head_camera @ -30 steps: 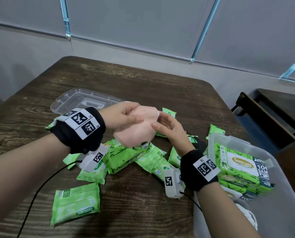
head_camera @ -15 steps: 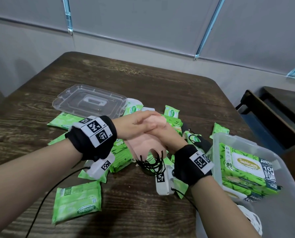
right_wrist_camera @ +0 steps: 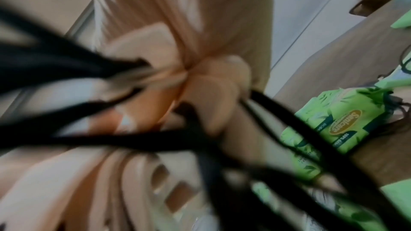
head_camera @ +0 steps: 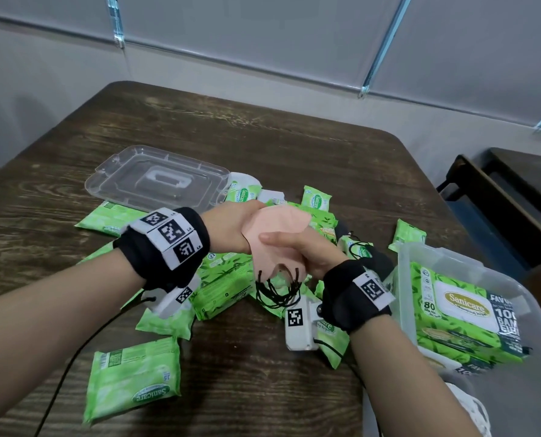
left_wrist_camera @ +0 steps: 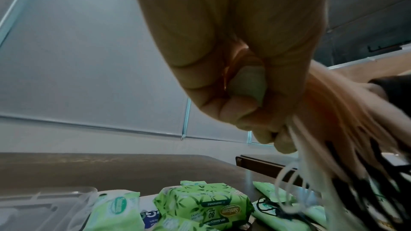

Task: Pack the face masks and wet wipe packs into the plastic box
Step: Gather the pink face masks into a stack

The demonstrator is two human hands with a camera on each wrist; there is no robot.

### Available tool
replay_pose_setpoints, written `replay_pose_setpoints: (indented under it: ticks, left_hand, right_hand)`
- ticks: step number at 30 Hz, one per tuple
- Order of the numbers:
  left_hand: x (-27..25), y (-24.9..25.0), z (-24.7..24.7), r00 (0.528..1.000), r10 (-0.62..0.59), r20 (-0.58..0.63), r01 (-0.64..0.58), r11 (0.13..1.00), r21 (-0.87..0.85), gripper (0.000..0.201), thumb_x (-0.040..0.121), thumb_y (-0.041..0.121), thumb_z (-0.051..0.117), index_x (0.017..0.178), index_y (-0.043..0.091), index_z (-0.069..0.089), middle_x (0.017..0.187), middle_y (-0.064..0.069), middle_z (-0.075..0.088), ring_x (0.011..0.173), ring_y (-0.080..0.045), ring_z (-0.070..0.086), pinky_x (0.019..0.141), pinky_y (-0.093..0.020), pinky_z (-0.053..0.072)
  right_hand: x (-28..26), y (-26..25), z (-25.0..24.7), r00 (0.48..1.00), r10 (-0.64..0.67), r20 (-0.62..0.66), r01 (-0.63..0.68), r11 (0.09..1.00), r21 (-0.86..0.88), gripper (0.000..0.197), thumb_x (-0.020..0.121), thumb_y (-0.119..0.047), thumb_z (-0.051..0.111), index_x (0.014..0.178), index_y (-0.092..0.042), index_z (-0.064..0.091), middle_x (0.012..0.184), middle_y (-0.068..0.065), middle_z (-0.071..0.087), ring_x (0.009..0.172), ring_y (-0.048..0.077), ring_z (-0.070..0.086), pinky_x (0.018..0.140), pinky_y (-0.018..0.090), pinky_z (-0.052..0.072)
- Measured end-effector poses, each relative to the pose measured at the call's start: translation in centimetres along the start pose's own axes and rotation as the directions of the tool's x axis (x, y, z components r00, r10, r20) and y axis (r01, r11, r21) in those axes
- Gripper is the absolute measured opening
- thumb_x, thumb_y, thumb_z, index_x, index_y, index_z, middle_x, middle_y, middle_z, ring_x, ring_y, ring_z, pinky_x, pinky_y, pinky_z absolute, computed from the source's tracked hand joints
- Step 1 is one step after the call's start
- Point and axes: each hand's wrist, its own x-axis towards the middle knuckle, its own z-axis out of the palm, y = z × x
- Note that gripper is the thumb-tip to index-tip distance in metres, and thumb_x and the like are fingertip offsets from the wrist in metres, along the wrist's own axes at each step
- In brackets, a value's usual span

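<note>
Nearest the person, a small wet wipe pack (head_camera: 135, 375) lies alone on the wooden table (head_camera: 247, 389), with the plastic box (head_camera: 483, 414) at the right already holding large packs. Above the pile of green packs (head_camera: 225, 279), the left hand (head_camera: 228, 230) and right hand (head_camera: 307, 252) both grip a stack of pink face masks (head_camera: 273, 239), black ear loops (head_camera: 278, 290) dangling. Beyond lies the clear lid (head_camera: 155, 179).

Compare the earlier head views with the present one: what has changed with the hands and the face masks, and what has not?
The right hand, open beside the pink face masks a second ago, now grips them with the left hand, and the bundle has come down toward the table. Black ear loops now hang below. The plastic box, lid and wet wipe packs stayed put.
</note>
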Motion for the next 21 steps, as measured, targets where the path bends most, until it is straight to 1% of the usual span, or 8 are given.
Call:
replay_pose_setpoints:
  ticks: [3, 5, 7, 10, 12, 15, 17, 21]
  left_hand:
    - [0.6, -0.8, 0.0, 0.999, -0.016, 0.041, 0.016, 1.0, -0.008, 0.069, 0.072, 0.013, 0.077, 0.132, 0.016, 0.043, 0.111, -0.005, 0.063, 0.101, -0.021, 0.059, 0.077, -0.026, 0.046]
    - [0.9, -1.6, -0.3, 0.987, -0.037, 0.159, 0.074, 0.969, -0.235, 0.077, 0.063, 0.0, 0.082, 0.129, 0.019, 0.045, 0.109, 0.0, 0.063, 0.098, -0.015, 0.061, 0.077, -0.024, 0.049]
    - [1.4, -2.0, -1.1, 0.97, -0.031, 0.24, 0.15, 0.855, -0.497, 0.071, 0.061, -0.003, 0.082, 0.12, 0.019, 0.051, 0.107, 0.003, 0.064, 0.092, -0.005, 0.064, 0.075, -0.018, 0.052]
    - [3.4, -3.2, -2.1, 0.984, -0.092, 0.151, 0.156, 0.855, -0.495, 0.067, 0.052, 0.04, 0.082, 0.113, 0.02, 0.06, 0.11, 0.003, 0.066, 0.095, -0.008, 0.064, 0.087, -0.028, 0.051]
    - [4.7, -4.2, -2.0, 0.985, -0.158, 0.074, 0.174, 0.862, -0.475, 0.072, 0.046, 0.048, 0.078, 0.108, 0.013, 0.065, 0.106, -0.005, 0.068, 0.091, -0.016, 0.064, 0.085, -0.035, 0.05]
    - [6.4, -6.7, -1.8, 0.968, -0.241, 0.064, 0.242, 0.844, -0.478, 0.045, 0.061, 0.029, 0.083, 0.096, 0.009, 0.067, 0.096, -0.012, 0.069, 0.087, -0.025, 0.063, 0.08, -0.039, 0.051]
    - [7.1, -8.7, -2.2, 0.952, -0.288, 0.108, 0.3, 0.79, -0.534, 0.045, 0.052, 0.028, 0.083, 0.091, 0.015, 0.065, 0.09, -0.005, 0.069, 0.084, -0.021, 0.063, 0.074, -0.034, 0.051]
    - [8.3, -12.8, -3.4, 0.907, -0.41, 0.097, 0.362, 0.64, -0.677, 0.036, 0.056, 0.013, 0.076, 0.091, 0.02, 0.068, 0.082, 0.0, 0.073, 0.078, -0.021, 0.066, 0.07, -0.033, 0.055]
  right_hand:
    - [1.0, -0.2, -0.6, 1.0, 0.011, -0.012, -0.011, 0.999, -0.03, 0.033, 0.077, -0.002, 0.073, 0.107, -0.013, 0.063, 0.099, 0.01, 0.07, 0.088, 0.023, 0.068, 0.082, 0.04, 0.056]
    - [1.8, -0.4, -1.0, 1.0, 0.01, -0.027, -0.013, 0.996, -0.092, 0.032, 0.076, 0.003, 0.072, 0.104, -0.011, 0.064, 0.096, 0.009, 0.071, 0.086, 0.022, 0.068, 0.077, 0.038, 0.057]
    - [2.9, -0.6, -1.0, 1.0, 0.02, -0.015, -0.022, 0.989, -0.146, 0.04, 0.071, 0.008, 0.073, 0.108, -0.003, 0.064, 0.1, 0.012, 0.071, 0.088, 0.026, 0.068, 0.073, 0.034, 0.058]
    - [5.5, -0.8, -0.5, 1.0, -0.003, 0.026, 0.009, 0.97, -0.242, 0.048, 0.067, 0.011, 0.074, 0.113, 0.001, 0.063, 0.101, 0.014, 0.069, 0.087, 0.023, 0.068, 0.069, 0.028, 0.057]
    - [7.3, -1.4, -0.1, 1.0, 0.003, 0.009, 0.0, 0.943, -0.332, 0.037, 0.069, 0.008, 0.075, 0.104, -0.002, 0.067, 0.089, 0.007, 0.069, 0.074, 0.014, 0.066, 0.06, 0.022, 0.054]
    - [10.3, -1.6, -0.3, 0.996, 0.089, 0.006, -0.079, 0.909, -0.408, 0.02, 0.07, 0.002, 0.078, 0.087, -0.002, 0.068, 0.069, 0.0, 0.068, 0.059, 0.009, 0.064, 0.056, 0.018, 0.05]
    - [12.5, -1.6, -0.8, 0.988, 0.153, 0.027, -0.121, 0.863, -0.49, 0.027, 0.071, -0.007, 0.079, 0.093, 0.004, 0.067, 0.076, 0.007, 0.066, 0.068, 0.017, 0.063, 0.067, 0.028, 0.051]
    - [16.9, -2.1, -2.5, 0.981, 0.196, -0.012, -0.172, 0.832, -0.527, 0.009, 0.081, -0.01, 0.072, 0.08, -0.012, 0.063, 0.079, 0.004, 0.063, 0.071, 0.016, 0.061, 0.062, 0.023, 0.052]
